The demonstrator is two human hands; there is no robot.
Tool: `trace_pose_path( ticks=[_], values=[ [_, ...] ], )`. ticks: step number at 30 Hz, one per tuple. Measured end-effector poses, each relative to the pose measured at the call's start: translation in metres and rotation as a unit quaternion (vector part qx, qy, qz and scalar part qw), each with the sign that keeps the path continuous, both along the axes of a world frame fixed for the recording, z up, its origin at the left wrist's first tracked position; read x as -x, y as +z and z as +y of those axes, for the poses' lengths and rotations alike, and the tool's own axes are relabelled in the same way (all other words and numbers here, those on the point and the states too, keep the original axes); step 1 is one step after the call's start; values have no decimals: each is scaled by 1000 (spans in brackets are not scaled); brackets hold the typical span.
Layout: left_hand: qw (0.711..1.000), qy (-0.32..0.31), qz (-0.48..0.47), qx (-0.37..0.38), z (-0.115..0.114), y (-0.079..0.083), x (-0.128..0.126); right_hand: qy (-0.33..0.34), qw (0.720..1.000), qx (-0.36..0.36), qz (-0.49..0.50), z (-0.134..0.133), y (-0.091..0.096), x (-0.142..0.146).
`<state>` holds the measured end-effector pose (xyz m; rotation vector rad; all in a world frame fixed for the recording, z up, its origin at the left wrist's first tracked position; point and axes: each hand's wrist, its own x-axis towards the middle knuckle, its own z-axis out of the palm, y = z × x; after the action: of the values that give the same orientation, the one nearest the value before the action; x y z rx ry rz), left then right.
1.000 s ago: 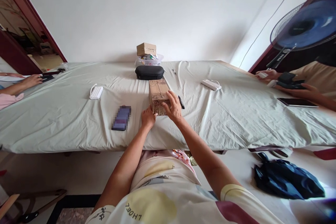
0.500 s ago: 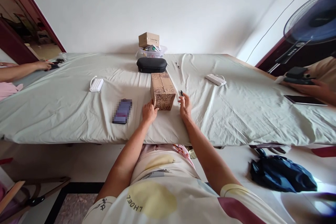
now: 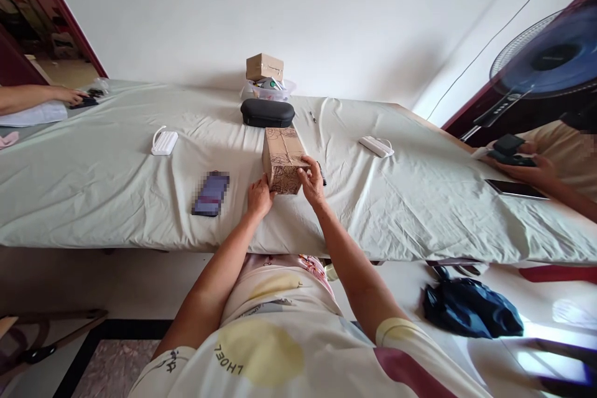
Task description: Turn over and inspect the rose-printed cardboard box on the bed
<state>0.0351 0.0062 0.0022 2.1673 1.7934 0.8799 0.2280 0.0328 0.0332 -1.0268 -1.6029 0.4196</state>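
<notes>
A brown cardboard box (image 3: 285,158) covered in dark scribbled lines sits on the cloth in front of me. My left hand (image 3: 260,198) grips its lower left front edge, the thumb near the front face. On the opposite side, my right hand (image 3: 313,181) holds the right front edge, with the thumb against the front and the fingers at the top. A dark pen-like object (image 3: 322,174) shows just right of my right hand; whether it touches the hand I cannot tell. Left of the box lies a phone (image 3: 211,194) with a blurred screen.
Behind the box stand a black zip case (image 3: 267,113) and a plastic basket (image 3: 286,90) topped by a small carton (image 3: 264,67). White power banks (image 3: 165,142) (image 3: 375,146) lie on either side. Other people's hands (image 3: 69,95) (image 3: 543,171) hold dark items at both table ends.
My right hand has moved left onto the box's right front edge; the dark pen-like object that stuck up from its fingers now shows beside it. My left hand stays at the box. The view has shifted slightly.
</notes>
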Motion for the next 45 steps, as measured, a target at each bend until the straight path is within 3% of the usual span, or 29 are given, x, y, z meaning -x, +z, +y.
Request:
trace_pose_path(
  ticks=[4,10,16,19,23,25,29,35,45],
  values=[
    [1000,6,2,0,0,1,0,-21,999,-12,37,-3,-1,4],
    [1000,3,13,1,-5,6,0,7,999,-16,42,-13,8,2],
    [1000,9,16,-4,-6,10,2,-59,998,-18,12,-20,15,14],
    [1000,11,13,3,-5,11,4,-57,998,-22,14,-21,12,15],
    [1000,9,4,8,-6,12,4,-48,998,23,15,-7,8,-12],
    [1000,9,7,3,-6,12,4,-117,990,61,-44,3,6,-34],
    [1000,7,16,-2,-7,11,6,-267,931,150,-197,14,-9,-73],
    [999,9,30,8,-7,14,10,-234,927,145,-255,12,-32,-86],
    [999,3,44,9,-6,15,11,-264,926,143,-227,-1,-24,-79]
  ],
)
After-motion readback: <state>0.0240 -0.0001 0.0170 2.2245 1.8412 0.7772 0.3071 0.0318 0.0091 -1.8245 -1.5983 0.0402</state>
